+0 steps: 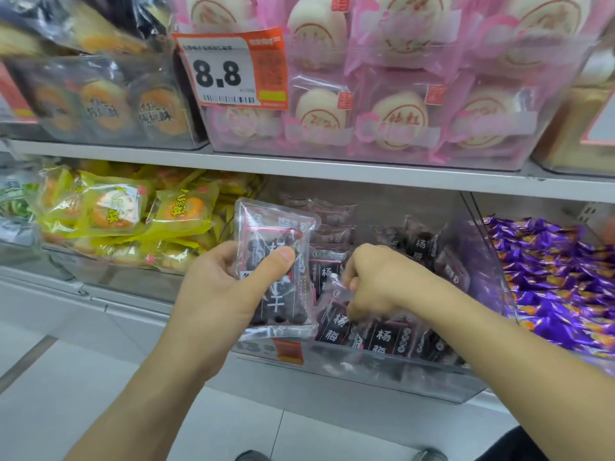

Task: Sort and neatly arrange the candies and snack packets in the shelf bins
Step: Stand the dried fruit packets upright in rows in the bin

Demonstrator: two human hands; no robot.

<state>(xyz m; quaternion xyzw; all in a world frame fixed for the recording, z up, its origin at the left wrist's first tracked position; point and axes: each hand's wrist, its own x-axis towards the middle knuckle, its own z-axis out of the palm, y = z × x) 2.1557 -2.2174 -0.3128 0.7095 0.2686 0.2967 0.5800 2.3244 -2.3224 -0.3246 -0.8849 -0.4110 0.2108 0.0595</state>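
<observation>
Nearest the camera, two bare forearms reach up from six o'clock toward the lower shelf. The left hand (226, 291) holds a small stack of dark plum packets (276, 261) upright in front of the clear bin (399, 367), just left of centre; its grip is clamped on them, thumb pressed across the front face and fingers curled behind. The right hand (372, 281), at about three o'clock from the left, is down inside the bin with its fingers curled together. It seems to pinch the clear edge of another dark packet (336, 314), though blur and the knuckles hide the contact, so I judge rather than see a hold.

More of the same loose packets (389, 337) lie jumbled in the bin, some standing in a row at the back. Yellow pastry packets (116, 214) fill the bin at nine o'clock; purple candies (549, 277) fill the one at three o'clock.

The step in hand looks like gathering strays into the stack. To do it well, lift each packet by its sealed edge, turn the label forward, square it against the held stack, then set the stack in beside the back row, edges aligned and upright.
</observation>
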